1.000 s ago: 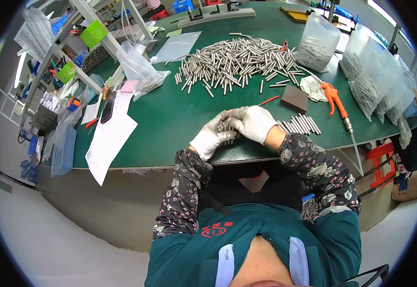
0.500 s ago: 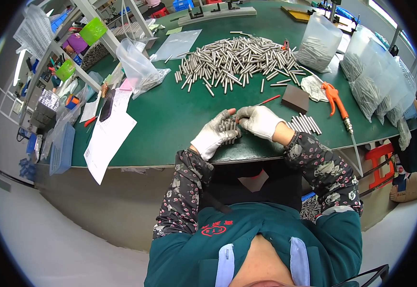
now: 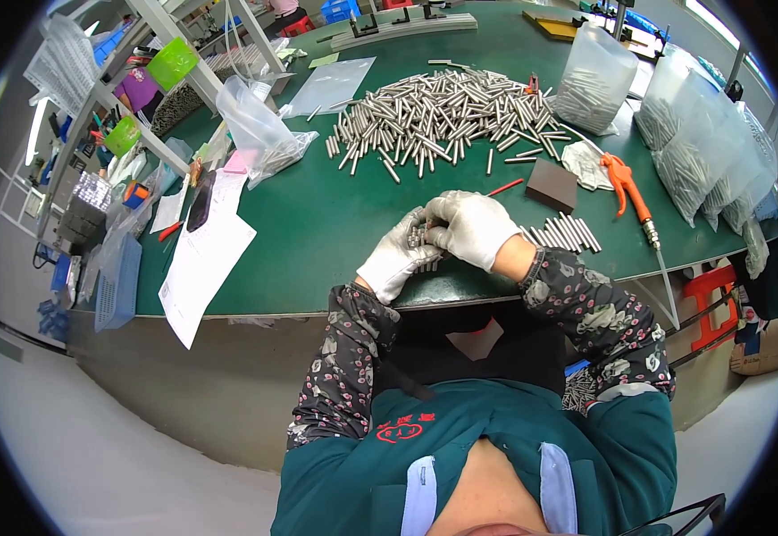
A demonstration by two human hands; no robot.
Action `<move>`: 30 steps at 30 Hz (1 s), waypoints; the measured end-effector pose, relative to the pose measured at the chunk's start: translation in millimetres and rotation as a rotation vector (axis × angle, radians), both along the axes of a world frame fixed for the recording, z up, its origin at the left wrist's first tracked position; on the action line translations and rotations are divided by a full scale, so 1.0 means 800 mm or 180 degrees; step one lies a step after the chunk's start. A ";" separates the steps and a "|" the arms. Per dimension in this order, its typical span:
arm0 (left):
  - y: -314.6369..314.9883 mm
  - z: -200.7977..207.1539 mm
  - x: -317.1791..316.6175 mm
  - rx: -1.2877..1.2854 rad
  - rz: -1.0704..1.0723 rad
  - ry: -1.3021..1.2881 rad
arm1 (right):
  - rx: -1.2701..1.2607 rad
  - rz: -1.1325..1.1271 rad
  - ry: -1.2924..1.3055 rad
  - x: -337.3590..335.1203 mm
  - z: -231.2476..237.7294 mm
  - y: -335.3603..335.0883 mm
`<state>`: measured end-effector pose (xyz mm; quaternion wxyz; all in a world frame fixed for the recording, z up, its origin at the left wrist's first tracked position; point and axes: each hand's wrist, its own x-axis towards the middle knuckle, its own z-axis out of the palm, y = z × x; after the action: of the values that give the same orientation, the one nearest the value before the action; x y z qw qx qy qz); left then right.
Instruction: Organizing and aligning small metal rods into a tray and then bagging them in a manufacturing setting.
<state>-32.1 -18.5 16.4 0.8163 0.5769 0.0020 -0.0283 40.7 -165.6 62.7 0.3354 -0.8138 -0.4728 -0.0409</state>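
In my gloved left hand (image 3: 393, 258) lies a bundle of short metal pins (image 3: 418, 238), the fingers curled around them. My gloved right hand (image 3: 476, 230) is closed over the upper side of that bundle, its fingertips against the pins, and it hides most of them. To the right, a row of loose metal pins (image 3: 569, 234) lies side by side on the green table (image 3: 309, 232). A thin red stick (image 3: 506, 187) and a brown block (image 3: 552, 185) lie just beyond my right hand. Farther off spreads a big pile of metal pins (image 3: 443, 112).
An orange air blow gun (image 3: 621, 183) with a hose and a white cloth (image 3: 587, 166) lie at the right. Clear bags of pins (image 3: 590, 85) stand behind them. At the left are a clear bag (image 3: 259, 125), a phone (image 3: 200, 204), paper sheets (image 3: 206, 268) and a blue basket (image 3: 117, 281).
My right hand has moved slightly left and turned over the bundle, now covering more of the pins. The left hand stays nearly in place, its fingers more closed.
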 end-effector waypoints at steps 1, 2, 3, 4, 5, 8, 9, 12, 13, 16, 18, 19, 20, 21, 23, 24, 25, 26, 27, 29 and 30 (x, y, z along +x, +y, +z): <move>0.001 -0.001 -0.001 0.0031 -0.0012 0.0022 | -0.0237 -0.0060 0.0071 -0.001 0.005 0.002; 0.001 0.000 -0.002 0.0031 -0.0009 0.0027 | -0.0476 -0.0120 0.0141 -0.002 0.009 0.003; 0.000 0.001 -0.002 -0.0021 -0.0001 0.0039 | -0.0476 -0.0122 0.0140 -0.002 0.010 0.003; 0.000 0.002 -0.002 -0.0075 0.0008 0.0052 | -0.0468 -0.0146 0.0276 -0.002 0.010 0.003; 0.000 0.001 -0.002 -0.0077 0.0008 0.0051 | -0.0461 -0.0168 0.0411 -0.002 0.010 0.003; 0.000 -0.002 0.001 -0.0028 0.0045 -0.0009 | -0.0086 -0.0166 0.0299 0.001 -0.004 0.002; 0.001 -0.002 0.000 -0.0061 -0.0002 0.0007 | -0.0092 -0.0163 0.0306 0.001 -0.005 0.002; -0.003 0.004 -0.002 -0.0002 -0.0012 0.0025 | -0.0014 -0.0149 0.0272 0.002 -0.003 0.003; -0.004 0.005 -0.002 0.0097 0.0021 0.0021 | 0.0071 -0.0182 0.0274 0.005 0.003 0.003; -0.001 0.004 -0.003 0.0544 -0.0098 0.0078 | 0.0604 -0.0310 0.0546 0.016 0.021 -0.006; -0.006 -0.002 -0.004 0.0558 0.0143 -0.0060 | 0.1119 -0.0377 0.1012 0.032 0.027 -0.016; -0.008 -0.003 -0.004 0.0569 0.0389 -0.0194 | 0.0933 -0.0476 0.1094 0.040 0.031 -0.022; -0.009 -0.003 -0.004 0.0636 0.0492 -0.0345 | 0.0828 -0.0442 0.1010 0.044 0.026 -0.028; -0.008 -0.004 -0.002 0.0640 0.0480 -0.0353 | 0.0722 -0.0399 0.0927 0.047 0.022 -0.031; -0.004 -0.008 0.001 0.0268 0.0805 -0.0415 | 0.0241 -0.0307 0.0751 0.039 0.010 -0.033; -0.004 -0.009 0.001 0.0203 0.0798 -0.0408 | 0.0120 -0.0280 0.0765 0.031 0.005 -0.032; -0.004 -0.012 0.002 0.0210 0.0790 -0.0415 | -0.0085 -0.0254 0.0676 0.024 0.005 -0.029; -0.004 -0.018 0.003 0.0303 0.0733 -0.0574 | -0.0025 -0.0171 0.0623 0.021 0.003 -0.026; -0.008 -0.014 0.003 0.0396 0.0671 -0.0719 | 0.0034 -0.0090 0.0582 0.019 -0.002 -0.022; -0.018 -0.005 0.002 0.0350 0.0854 -0.0641 | -0.0016 -0.0048 0.0650 0.018 -0.005 -0.016; -0.017 -0.005 0.002 0.0250 0.0791 -0.0585 | -0.0035 0.0012 0.0656 0.015 -0.004 -0.011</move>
<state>-30.3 -32.2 12.0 0.7871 0.6038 -0.0002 0.1260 52.7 -174.6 59.5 0.3779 -0.8147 -0.4374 0.0463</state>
